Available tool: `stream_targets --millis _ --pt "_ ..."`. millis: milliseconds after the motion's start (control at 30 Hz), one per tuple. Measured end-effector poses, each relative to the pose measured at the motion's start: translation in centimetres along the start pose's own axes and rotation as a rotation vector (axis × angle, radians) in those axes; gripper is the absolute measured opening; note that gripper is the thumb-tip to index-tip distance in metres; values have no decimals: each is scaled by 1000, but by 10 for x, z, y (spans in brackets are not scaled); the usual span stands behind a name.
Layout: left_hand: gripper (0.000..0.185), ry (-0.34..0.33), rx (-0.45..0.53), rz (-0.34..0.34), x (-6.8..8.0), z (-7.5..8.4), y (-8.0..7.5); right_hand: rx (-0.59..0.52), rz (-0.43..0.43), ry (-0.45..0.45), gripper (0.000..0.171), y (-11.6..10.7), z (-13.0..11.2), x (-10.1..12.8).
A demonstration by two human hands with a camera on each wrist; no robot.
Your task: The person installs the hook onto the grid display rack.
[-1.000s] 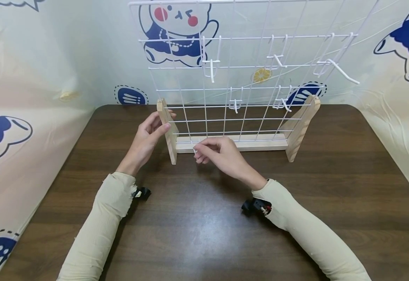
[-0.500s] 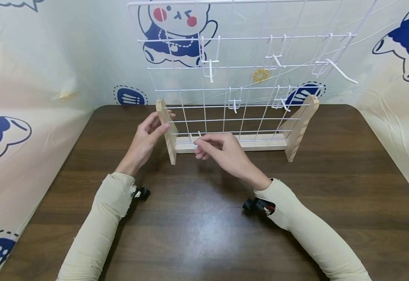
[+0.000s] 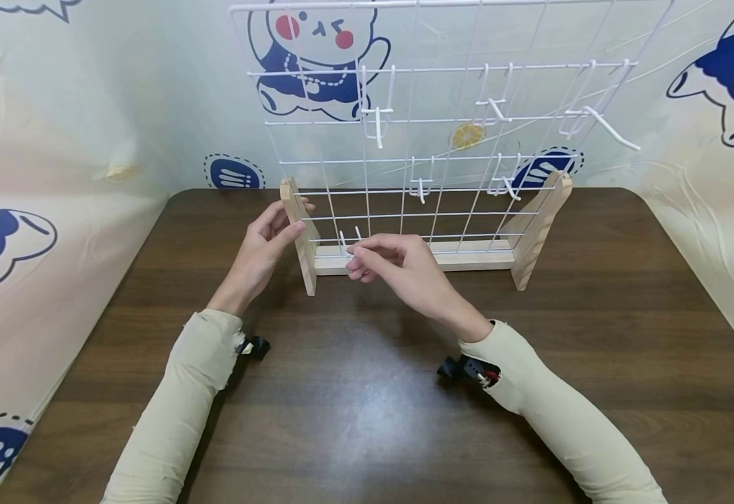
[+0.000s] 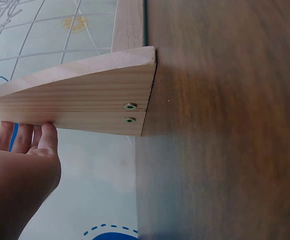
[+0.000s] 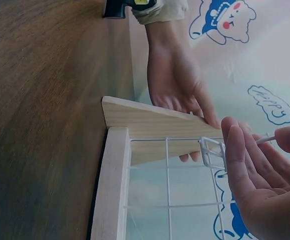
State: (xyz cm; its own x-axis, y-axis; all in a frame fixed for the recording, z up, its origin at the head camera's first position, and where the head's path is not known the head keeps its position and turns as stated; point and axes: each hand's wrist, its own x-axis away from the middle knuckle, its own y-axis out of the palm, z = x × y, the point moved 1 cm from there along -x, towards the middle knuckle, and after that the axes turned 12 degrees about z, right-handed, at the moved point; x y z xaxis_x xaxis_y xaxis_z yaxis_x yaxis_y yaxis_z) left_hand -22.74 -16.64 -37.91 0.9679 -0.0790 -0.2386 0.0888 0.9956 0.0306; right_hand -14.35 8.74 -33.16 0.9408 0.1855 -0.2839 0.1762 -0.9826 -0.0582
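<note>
The white hook (image 3: 349, 245) sits at the grid's (image 3: 442, 126) bottom-left cell, pinched in the right hand (image 3: 398, 269), its 2 prongs poking up by the lowest wires, seemingly not yet seated. The left hand (image 3: 260, 252) grasps the left wooden foot (image 3: 300, 234), bracing the stand on the table (image 3: 367, 392). 5 hooks (image 3: 376, 119) already hang higher up, so this one seems left to fix

I see cream sleeves to both wrists, a small black camera strapped under each, hands bare.
</note>
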Motion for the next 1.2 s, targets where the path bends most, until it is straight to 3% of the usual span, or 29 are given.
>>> stream_targets --millis 400,1200 --pt "51 3 -11 -3 0 0 1 -75 4 16 19 5 1 2" --pt "48 -13 1 2 0 1 0 -100 99 -87 21 6 -1 -13"
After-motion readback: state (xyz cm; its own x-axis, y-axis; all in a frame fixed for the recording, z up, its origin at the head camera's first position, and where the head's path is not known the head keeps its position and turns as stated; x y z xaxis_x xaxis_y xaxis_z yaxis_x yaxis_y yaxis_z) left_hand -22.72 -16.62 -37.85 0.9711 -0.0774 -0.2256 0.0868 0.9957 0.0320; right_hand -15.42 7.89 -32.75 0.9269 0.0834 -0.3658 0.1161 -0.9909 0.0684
